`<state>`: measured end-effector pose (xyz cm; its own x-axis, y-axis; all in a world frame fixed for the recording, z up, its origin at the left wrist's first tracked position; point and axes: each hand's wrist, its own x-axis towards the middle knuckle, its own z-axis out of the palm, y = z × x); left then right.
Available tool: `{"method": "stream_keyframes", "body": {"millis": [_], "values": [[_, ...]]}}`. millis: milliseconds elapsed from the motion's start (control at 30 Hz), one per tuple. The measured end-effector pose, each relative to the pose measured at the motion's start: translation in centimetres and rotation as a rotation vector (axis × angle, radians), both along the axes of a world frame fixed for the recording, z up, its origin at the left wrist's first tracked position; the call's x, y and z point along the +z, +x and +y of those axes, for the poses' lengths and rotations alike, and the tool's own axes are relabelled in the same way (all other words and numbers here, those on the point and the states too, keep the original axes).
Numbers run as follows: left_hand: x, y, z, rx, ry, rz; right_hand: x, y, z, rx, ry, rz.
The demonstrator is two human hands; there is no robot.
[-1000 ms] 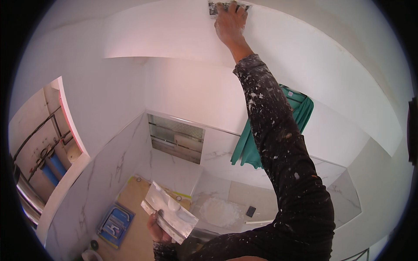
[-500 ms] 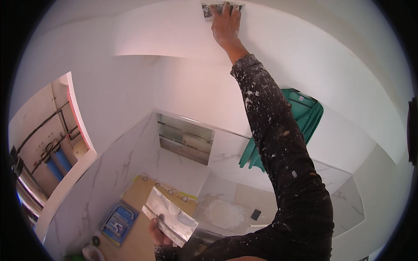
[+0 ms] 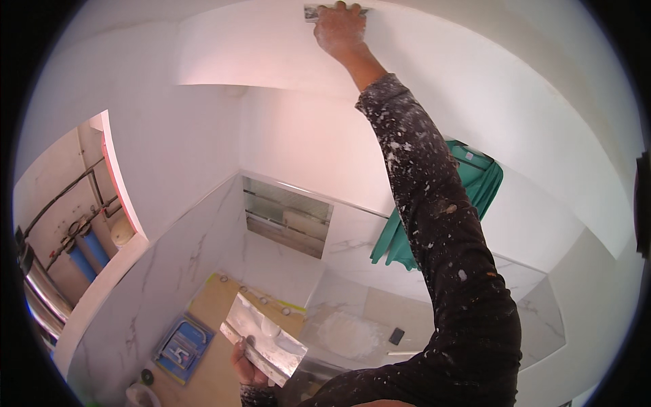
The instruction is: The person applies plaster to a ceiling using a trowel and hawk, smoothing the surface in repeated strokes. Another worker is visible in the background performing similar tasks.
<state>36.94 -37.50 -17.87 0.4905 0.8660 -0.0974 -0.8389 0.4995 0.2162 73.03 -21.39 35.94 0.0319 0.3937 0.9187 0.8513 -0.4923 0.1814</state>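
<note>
My right arm, in a dark sleeve spattered with white, reaches up to the top of the view. There my right hand (image 3: 341,30) is closed on a broad filling knife (image 3: 312,13), whose metal blade lies against the white upper wall (image 3: 271,41). The hand covers much of the blade. Low in the view, my left hand (image 3: 245,365) grips a wide metal plastering trowel (image 3: 254,339) with its face turned up. A dab of white filler (image 3: 270,327) sits on that trowel.
Below lies a tan-covered surface (image 3: 210,305) with a blue package (image 3: 182,349) and a dark tape roll (image 3: 147,376). A dark phone-like object (image 3: 397,336) rests farther right. Green cloth (image 3: 489,183) hangs behind my right arm. At left, a wall opening shows pipes and blue filters (image 3: 93,247).
My right hand and the filling knife have shifted slightly left and up along the wall, and less of the blade shows. My left hand and trowel have barely moved.
</note>
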Motion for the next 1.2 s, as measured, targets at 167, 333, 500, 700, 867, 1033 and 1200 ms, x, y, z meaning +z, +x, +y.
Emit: {"method": "stream_keyframes", "body": {"millis": [167,333,500,700,867,1033,1200], "values": [[0.7,0.0,-0.2,0.017,0.015,0.003,-1.9,-3.1,-0.4,-0.002,0.06,-0.129],[-0.1,-0.4,0.0,0.007,-0.014,-0.029,-6.0,-6.1,-0.7,0.671,0.093,0.397],[0.0,-1.0,-0.4,0.121,-0.007,0.142,-6.9,-6.4,3.2,1.79,0.52,1.406],[2.3,-3.0,-2.5,0.206,0.002,0.128,-0.7,-6.1,8.3,0.602,0.273,0.4],[2.3,-6.0,-5.0,0.396,-0.063,0.504,3.6,-8.3,6.7,0.49,0.095,0.441],[0.8,-8.4,-5.4,0.323,-0.077,0.456,5.4,-10.9,2.2,0.362,-0.089,0.352],[-1.5,-9.9,-5.5,0.287,-0.05,0.453,3.5,-13.9,1.0,-0.124,-0.276,0.013]]}}
